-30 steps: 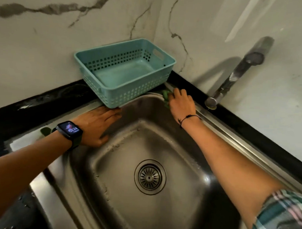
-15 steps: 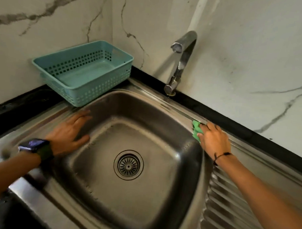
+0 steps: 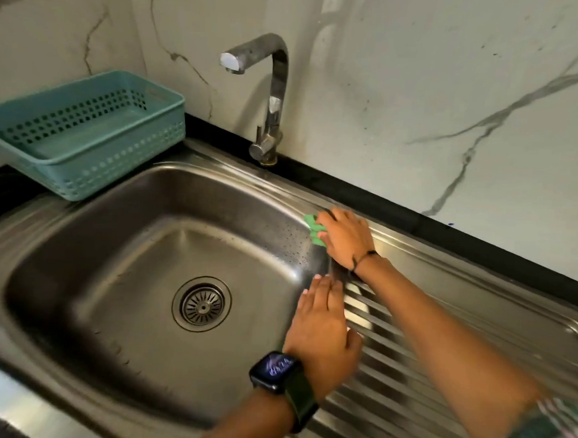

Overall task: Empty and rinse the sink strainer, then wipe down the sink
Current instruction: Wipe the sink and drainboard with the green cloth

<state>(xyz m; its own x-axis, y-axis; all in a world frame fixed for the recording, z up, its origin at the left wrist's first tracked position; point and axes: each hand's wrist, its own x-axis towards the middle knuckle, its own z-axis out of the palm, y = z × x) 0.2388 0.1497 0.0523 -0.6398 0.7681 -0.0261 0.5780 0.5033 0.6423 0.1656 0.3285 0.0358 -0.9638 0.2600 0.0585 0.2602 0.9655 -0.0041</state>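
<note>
A stainless steel sink fills the middle of the view, with the round strainer seated in its drain. My right hand presses a green scrub pad against the sink's right rim, at the far corner of the bowl. Only the pad's left edge shows past my fingers. My left hand, a smartwatch on its wrist, lies flat with fingers together on the rim between bowl and ribbed drainboard, just in front of my right hand. It holds nothing.
A bent chrome tap stands behind the sink, its spout pointing left. A teal perforated basket sits on the black counter at the far left corner. The ribbed drainboard runs off to the right. Marble wall behind.
My right hand slid the green pad along the back rim from the basket corner to the right rim. My left hand crossed from the sink's left edge to the right rim.
</note>
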